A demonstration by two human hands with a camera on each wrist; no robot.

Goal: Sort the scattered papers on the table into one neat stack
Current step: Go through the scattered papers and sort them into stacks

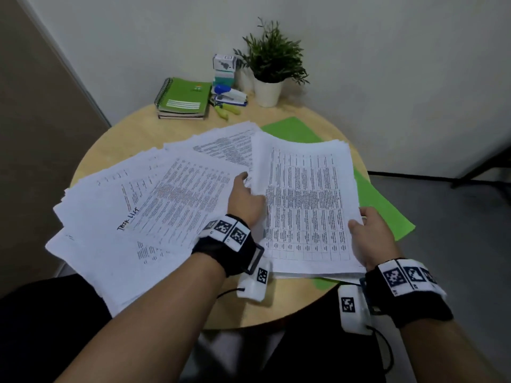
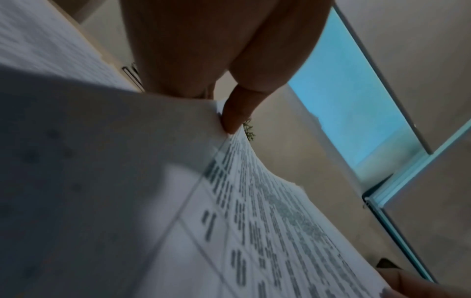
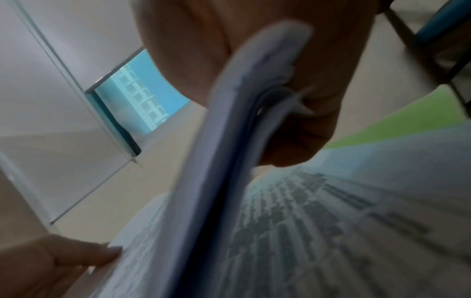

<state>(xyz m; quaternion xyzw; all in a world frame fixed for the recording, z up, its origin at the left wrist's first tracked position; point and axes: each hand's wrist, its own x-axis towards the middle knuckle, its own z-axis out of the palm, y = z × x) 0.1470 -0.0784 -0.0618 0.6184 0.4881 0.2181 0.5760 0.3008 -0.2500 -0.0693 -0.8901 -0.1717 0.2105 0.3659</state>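
A gathered stack of printed papers (image 1: 304, 205) is held at the right of the round table (image 1: 276, 308), its near edge low and its far edge raised. My left hand (image 1: 244, 196) grips the stack's left edge, thumb on top. In the left wrist view the thumb (image 2: 233, 115) presses on the sheets (image 2: 267, 231). My right hand (image 1: 367, 230) grips the right edge; the right wrist view shows the bundle (image 3: 229, 161) pinched between thumb and curled fingers (image 3: 300, 125). Loose papers (image 1: 132, 217) lie fanned over the table's left half.
A green folder (image 1: 381, 200) lies under the stack and overhangs the table's right edge. At the back stand spiral notebooks (image 1: 184, 98), a stapler (image 1: 229, 96), small boxes (image 1: 224, 63) and a potted plant (image 1: 272, 64) against the wall. Some loose sheets overhang the left rim.
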